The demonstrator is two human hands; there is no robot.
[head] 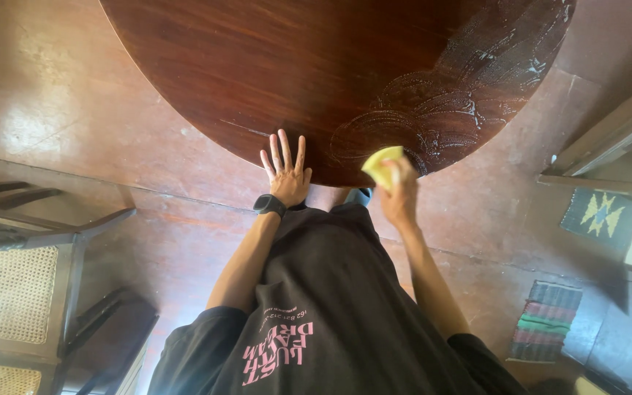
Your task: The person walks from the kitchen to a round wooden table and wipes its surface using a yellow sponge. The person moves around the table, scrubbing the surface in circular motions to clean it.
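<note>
Item: yellow sponge, small, folded or bunched; long axis runs roughly from lower left to upper right, free end pointing toward the counter's middle. Location: near edge of round dark wooden counter, beside streaky wet smears.
Right hand: grip closed around the sponge, fingers curled, forearm extended forward.
Left hand: flat, palm down on the counter edge, fingers spread and pointing away from the body, grip apart; black wristwatch on wrist.
Surroundings: cane-seat chair, striped mat, reddish floor.
</note>
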